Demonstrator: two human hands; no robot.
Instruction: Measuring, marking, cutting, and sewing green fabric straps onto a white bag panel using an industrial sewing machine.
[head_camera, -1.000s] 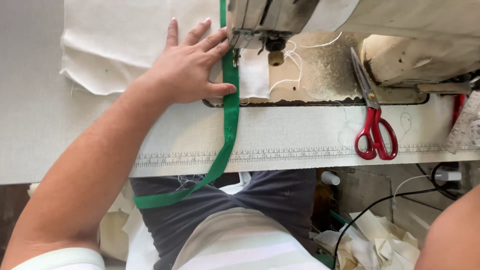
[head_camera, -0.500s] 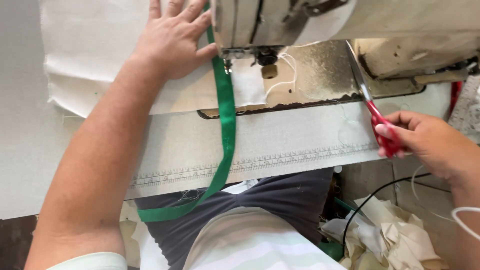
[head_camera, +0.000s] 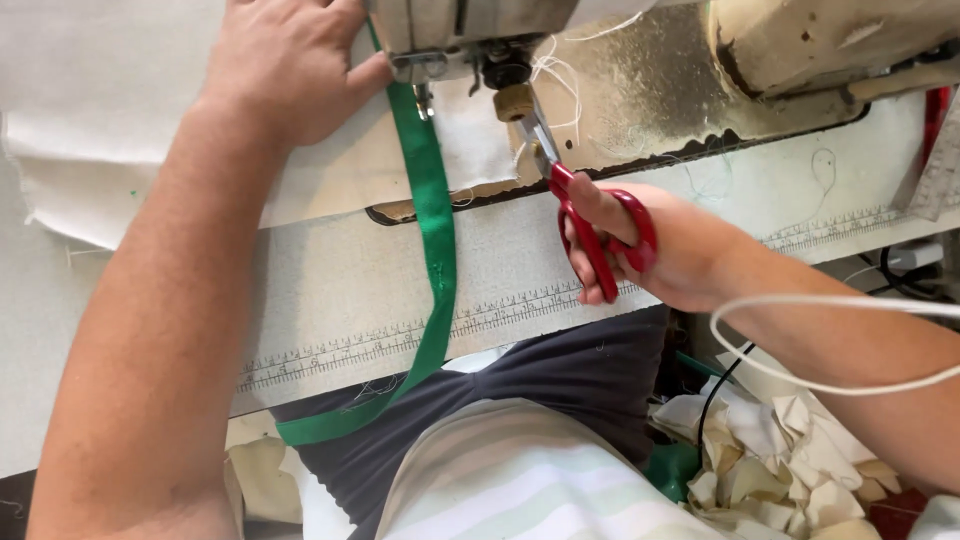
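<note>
1. The cream fabric (head_camera: 120, 130) lies flat at the far left of the table (head_camera: 330, 290), its near edge ragged, and runs in under the sewing machine head.
2. The left hand (head_camera: 285, 65) rests on that fabric with its fingers spread flat, gripping nothing; its thumb touches the far end of the green ribbon.
3. The green ribbon (head_camera: 432, 235) has its long axis running far to near: it starts under the presser foot (head_camera: 425, 70), crosses the printed ruler strip (head_camera: 400, 345) along the table edge, then hangs over and curls left toward the lap.
4. The threads (head_camera: 555, 70) hang loose just right of the presser foot, beside the needle bar.
5. The red-handled scissors (head_camera: 585, 220) point far and left, blade tips just beside the needle area and threads; the ribbon lies just left of the blades.
6. The right hand (head_camera: 650, 250) is closed through the scissor handles and is the hand nearer the threads.
7. The sewing machine body (head_camera: 830, 45) stands at far right; fabric scraps (head_camera: 790, 460) are piled below the table's near right.
</note>
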